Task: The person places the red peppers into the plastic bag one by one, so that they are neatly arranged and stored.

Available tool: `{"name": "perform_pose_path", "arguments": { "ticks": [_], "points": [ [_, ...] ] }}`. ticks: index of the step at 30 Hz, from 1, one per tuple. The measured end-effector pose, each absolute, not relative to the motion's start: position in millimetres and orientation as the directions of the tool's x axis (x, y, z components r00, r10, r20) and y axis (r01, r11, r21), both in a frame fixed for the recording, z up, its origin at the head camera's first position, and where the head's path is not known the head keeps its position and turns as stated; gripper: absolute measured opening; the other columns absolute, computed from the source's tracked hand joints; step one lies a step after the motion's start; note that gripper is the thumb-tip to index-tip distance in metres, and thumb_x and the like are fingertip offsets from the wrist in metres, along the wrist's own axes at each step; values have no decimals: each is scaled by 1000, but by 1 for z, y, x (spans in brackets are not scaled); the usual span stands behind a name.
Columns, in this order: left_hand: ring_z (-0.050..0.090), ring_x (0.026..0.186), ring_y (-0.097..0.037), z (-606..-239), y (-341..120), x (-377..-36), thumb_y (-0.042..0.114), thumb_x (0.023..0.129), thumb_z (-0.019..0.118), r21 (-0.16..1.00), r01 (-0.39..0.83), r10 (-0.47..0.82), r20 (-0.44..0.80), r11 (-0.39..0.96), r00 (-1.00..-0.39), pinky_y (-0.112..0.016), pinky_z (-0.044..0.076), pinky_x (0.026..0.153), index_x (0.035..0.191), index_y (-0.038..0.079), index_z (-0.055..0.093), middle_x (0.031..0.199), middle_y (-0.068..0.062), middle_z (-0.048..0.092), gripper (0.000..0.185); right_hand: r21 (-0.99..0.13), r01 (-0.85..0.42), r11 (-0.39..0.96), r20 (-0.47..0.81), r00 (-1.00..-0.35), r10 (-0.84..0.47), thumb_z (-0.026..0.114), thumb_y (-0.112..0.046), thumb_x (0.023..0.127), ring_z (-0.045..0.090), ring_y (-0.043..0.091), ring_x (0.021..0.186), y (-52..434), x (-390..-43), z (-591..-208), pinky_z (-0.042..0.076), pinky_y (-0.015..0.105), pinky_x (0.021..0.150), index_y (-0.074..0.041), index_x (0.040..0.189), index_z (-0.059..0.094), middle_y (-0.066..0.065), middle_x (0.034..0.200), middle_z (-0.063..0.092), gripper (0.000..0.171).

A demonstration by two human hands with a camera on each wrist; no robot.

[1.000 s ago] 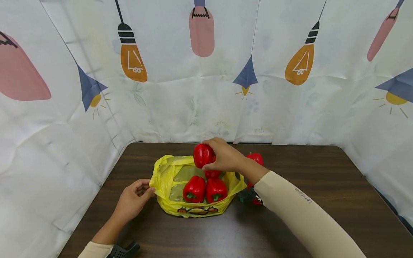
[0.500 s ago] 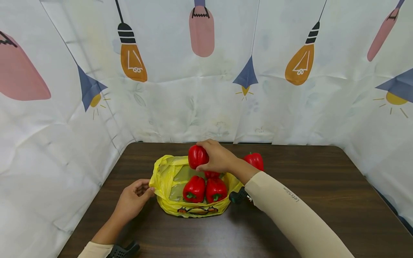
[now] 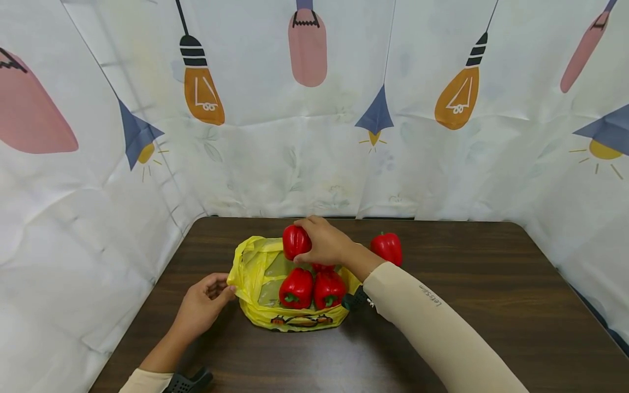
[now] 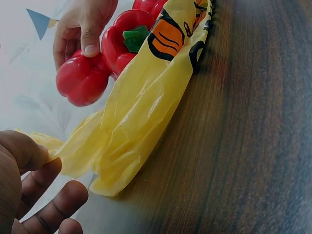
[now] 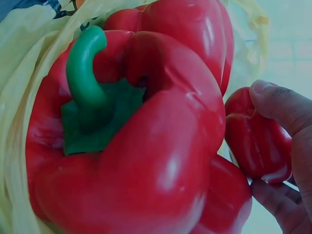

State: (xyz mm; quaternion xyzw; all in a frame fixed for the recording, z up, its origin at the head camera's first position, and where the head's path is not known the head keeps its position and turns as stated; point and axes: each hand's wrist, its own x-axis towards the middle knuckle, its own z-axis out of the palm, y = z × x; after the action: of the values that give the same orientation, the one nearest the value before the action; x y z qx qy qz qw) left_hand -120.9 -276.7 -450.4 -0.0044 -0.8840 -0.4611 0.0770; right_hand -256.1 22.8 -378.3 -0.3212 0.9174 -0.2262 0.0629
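A yellow plastic bag [image 3: 249,278] lies with its mouth spread on the table. My left hand [image 3: 200,305] pinches its left edge between thumb and fingers, as the left wrist view also shows. Over the bag's far side, my right hand [image 3: 325,241] grips a red bell pepper [image 3: 295,242]. Below it, a red bell pepper [image 3: 296,287] and another bell pepper [image 3: 330,289] rest inside, green stems toward me. A further bell pepper [image 3: 322,267] behind them is partly hidden. The right wrist view has one bell pepper [image 5: 165,141] very close, beside the yellow plastic.
One more red bell pepper [image 3: 386,248] stands on the dark wooden table [image 3: 472,284], right of the bag and just beyond my right forearm. A white patterned curtain [image 3: 314,164] encloses the table's back and sides. My right sleeve [image 3: 422,311] covers part of the tabletop.
My right hand has carried the held bell pepper leftward and slightly down over the bag. The forearm now uncovers more of the pepper at the right. My left hand keeps its place.
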Motion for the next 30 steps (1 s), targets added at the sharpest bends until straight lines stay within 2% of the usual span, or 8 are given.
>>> {"name": "perform_pose_path", "arguments": {
  "ticks": [9, 18, 23, 30],
  "points": [
    [70, 87, -16, -449, -277, -120, 16, 100, 70, 815, 71, -68, 134, 575, -989, -24, 55, 75, 119, 1, 67, 100, -7, 71, 25, -401, -575, 713, 24, -785, -620, 84, -48, 82, 54, 23, 123, 21, -259, -383, 55, 40, 92, -17, 151, 47, 6, 141, 53, 84],
    [70, 86, -15, -450, -279, -119, 17, 101, 69, 816, 70, -58, 125, 574, -990, -26, 56, 73, 123, 2, 66, 102, -7, 71, 27, -276, -608, 745, 11, -777, -630, 76, -43, 91, 46, 26, 135, 26, -261, -387, 45, 40, 106, -13, 139, 61, 5, 141, 58, 59],
    [70, 86, -16, -450, -278, -120, 16, 100, 69, 817, 75, -57, 130, 571, -990, -26, 56, 74, 122, 1, 66, 101, -7, 71, 26, -279, -620, 733, 13, -766, -643, 76, -41, 92, 47, 25, 134, 32, -261, -384, 42, 38, 108, -13, 136, 63, 4, 138, 60, 54],
    [70, 86, -15, -450, -278, -121, 16, 100, 70, 817, 82, -58, 140, 571, -988, -25, 56, 74, 121, 1, 67, 101, -8, 71, 26, -330, -603, 726, 1, -769, -639, 75, -38, 92, 44, 26, 137, 48, -259, -373, 42, 42, 109, -13, 141, 60, 4, 141, 58, 56]
  ]
}}
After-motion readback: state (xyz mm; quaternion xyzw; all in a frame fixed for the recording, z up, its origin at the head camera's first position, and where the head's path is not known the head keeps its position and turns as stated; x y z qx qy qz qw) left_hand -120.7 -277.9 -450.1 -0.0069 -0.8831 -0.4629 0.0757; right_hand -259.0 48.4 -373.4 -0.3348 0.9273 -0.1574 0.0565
